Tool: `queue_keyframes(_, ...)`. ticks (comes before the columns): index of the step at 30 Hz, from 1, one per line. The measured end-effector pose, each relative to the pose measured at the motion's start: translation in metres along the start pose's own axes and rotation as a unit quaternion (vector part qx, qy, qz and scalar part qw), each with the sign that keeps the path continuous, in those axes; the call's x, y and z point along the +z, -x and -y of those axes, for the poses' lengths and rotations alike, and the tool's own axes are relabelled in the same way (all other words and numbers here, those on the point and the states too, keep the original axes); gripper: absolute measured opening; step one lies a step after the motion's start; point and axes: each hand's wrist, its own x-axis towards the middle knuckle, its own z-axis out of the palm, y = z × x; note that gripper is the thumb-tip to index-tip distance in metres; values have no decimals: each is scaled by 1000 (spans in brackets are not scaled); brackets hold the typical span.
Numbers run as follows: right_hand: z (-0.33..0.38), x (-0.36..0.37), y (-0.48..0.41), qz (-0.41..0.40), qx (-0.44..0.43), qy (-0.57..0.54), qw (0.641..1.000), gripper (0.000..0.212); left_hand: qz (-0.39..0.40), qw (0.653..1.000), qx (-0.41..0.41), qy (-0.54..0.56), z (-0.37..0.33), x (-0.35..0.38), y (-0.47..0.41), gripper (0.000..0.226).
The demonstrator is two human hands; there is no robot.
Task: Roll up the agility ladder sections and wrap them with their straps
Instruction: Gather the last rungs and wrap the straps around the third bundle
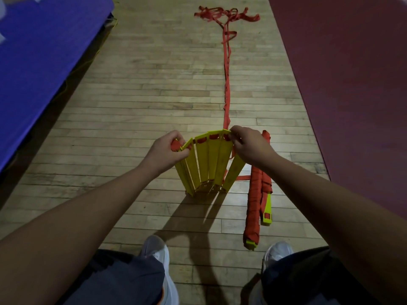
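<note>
A fan of several yellow ladder rungs (211, 164) stands on end on the wooden floor, threaded on red strap at the top. My left hand (164, 150) grips the left end of the fan, fingers curled round a rung and a bit of red strap. My right hand (248, 146) pinches the top of the rightmost rungs. A long red strap (226, 84) runs from the fan away across the floor to a tangled pile (224, 15). To the right lies a finished bundle (256, 194), rungs wound in red strap.
A blue mat (39, 51) borders the floor on the left, a dark red mat (352, 73) on the right. My white shoes (158, 249) and knees are at the bottom edge. Bare wooden boards (143, 84) lie between the mats.
</note>
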Motion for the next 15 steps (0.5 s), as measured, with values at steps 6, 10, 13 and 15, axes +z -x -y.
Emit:
queue_keyframes(6,4,-6,6,36,-22,-14,999,16,16,998,22,53,1,-11,-1,45)
queue_keyframes(10,9,-4,10,71,-51,-23,996,19,43,995,29,80,-3,-14,-2,56)
queue_keyframes(13,13,-3,10,80,-55,-34,995,18,91,992,26,84,-6,-17,-7,42)
queue_keyframes(15,15,-3,10,82,-60,-36,994,18,115,991,25,57,-9,-17,-8,19)
